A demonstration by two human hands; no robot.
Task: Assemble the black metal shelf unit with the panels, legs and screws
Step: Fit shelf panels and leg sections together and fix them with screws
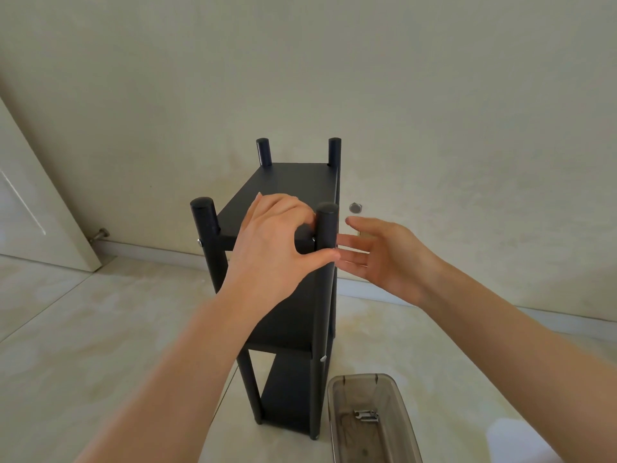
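Grey plastic tray [374, 419], loose hardware inside; black shelf unit [290, 202] upright just beside; left hand [280, 242] gripping near-right leg [326, 228]; right hand [384, 259] slack-fingered, empty, alongside.

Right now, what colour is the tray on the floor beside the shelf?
The tray is see-through smoky grey-brown, shown in the head view.

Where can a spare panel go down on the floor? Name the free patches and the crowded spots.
Free: the floor left of the shelf, out toward the door; also the floor right of the tray, up to the wall. Crowded: the shelf's near right leg, with the left hand gripping there, the right hand beside it and the tray close below.
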